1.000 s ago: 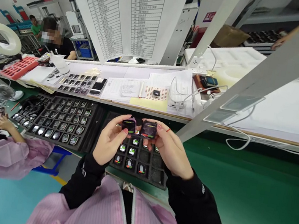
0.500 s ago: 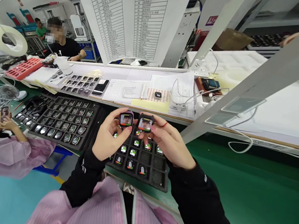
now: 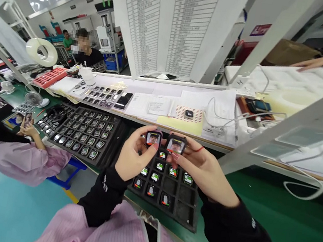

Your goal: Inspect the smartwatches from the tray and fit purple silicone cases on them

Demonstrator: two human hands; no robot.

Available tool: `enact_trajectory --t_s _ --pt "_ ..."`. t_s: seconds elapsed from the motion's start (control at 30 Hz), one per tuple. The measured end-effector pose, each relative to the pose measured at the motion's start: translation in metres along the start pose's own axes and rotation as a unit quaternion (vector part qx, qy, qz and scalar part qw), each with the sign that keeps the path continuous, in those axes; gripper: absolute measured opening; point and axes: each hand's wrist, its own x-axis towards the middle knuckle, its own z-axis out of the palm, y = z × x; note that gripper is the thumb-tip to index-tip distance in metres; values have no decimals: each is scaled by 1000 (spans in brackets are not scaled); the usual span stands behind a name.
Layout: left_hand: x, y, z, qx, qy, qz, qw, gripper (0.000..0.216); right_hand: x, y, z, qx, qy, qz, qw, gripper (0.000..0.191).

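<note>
Two smartwatches (image 3: 152, 137) above green workbench (image 3: 263, 197)

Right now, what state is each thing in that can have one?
Purple-rimmed square watch: held in left hand, screen lit.
Black-rimmed square watch: held in right hand, screen lit.
Black square-celled tray below both watches: partly filled, several screens lit.
Black rectangular phone on white shelf: lying flat.
Grey round fan: spinning or not, cannot tell.
</note>
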Motion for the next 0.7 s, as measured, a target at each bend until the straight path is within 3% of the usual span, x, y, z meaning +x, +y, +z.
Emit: enact_trajectory --t_s 0.33,0.7 --pt "-3 -7 -6 -4 5 -20 1000 43 5 10 3 0 9 24 1000 65" --pt "-8 -11 -13 -38 52 -39 997 32 14 31 5 23 49 113 992 65"
